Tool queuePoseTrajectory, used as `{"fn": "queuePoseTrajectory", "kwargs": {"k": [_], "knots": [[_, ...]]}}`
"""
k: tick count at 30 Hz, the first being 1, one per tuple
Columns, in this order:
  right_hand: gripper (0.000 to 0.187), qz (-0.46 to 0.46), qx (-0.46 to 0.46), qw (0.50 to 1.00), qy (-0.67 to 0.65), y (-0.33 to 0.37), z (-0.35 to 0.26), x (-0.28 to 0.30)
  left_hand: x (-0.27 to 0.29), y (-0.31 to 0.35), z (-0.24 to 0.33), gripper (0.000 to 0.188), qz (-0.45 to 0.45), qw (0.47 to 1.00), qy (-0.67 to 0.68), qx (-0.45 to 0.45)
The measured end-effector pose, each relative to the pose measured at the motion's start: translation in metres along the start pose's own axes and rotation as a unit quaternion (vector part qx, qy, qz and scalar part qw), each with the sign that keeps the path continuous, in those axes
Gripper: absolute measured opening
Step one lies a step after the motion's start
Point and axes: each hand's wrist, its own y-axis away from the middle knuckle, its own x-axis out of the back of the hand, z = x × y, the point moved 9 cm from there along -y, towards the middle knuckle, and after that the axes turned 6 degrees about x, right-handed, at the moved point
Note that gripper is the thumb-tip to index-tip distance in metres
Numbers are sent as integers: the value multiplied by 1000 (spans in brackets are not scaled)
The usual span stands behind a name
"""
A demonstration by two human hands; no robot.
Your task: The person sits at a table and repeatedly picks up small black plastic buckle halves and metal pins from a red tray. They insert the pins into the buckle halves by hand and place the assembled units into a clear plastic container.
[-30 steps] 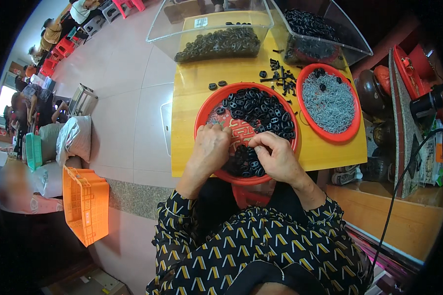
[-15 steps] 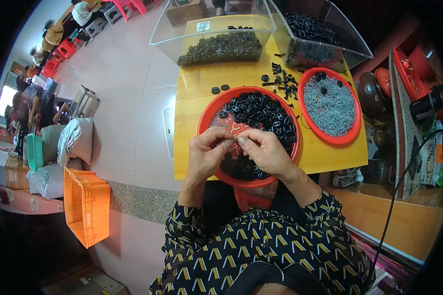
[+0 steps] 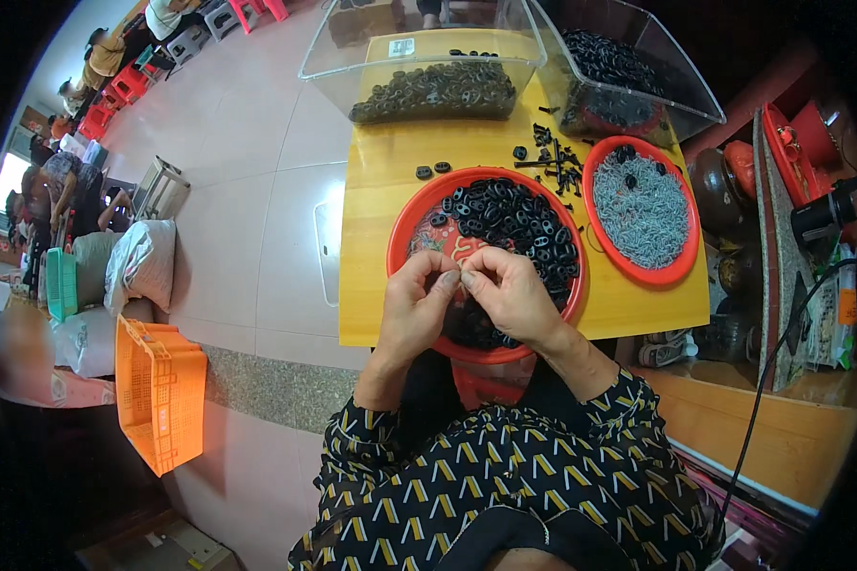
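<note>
Over a red round tray (image 3: 402, 228) my two hands meet, fingertips together. My left hand (image 3: 417, 300) is closed in a pinch, and so is my right hand (image 3: 512, 297); whatever sits between the fingers is too small to make out. Many small black oval plastic pieces with two holes (image 3: 514, 214) fill the tray's far and right side, and some lie beneath my hands. To the right, a smaller red tray (image 3: 592, 205) holds a heap of silvery screws (image 3: 646, 219), with a few black pieces on top at its far end.
Two clear plastic bins stand at the table's back: the left bin (image 3: 419, 71) and the right bin (image 3: 676, 105) hold black parts. Loose black rod-like parts (image 3: 562, 167) lie on the yellow table (image 3: 371, 171). An orange crate (image 3: 162, 395) stands on the floor at left; people sit farther off.
The view has shifted slightly. My hands stay together over the tray, the left wrist a little nearer the right, fingertips still pinched.
</note>
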Motion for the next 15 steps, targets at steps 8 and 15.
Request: {"fn": "queuePoseTrajectory", "kwargs": {"k": [8, 15], "knots": [[6, 53, 149, 974, 159, 3, -32, 2, 0, 2, -12, 13, -32, 999, -10, 34], [8, -9, 71, 994, 88, -1, -10, -4, 8, 2, 0, 13, 19, 997, -74, -34]]}}
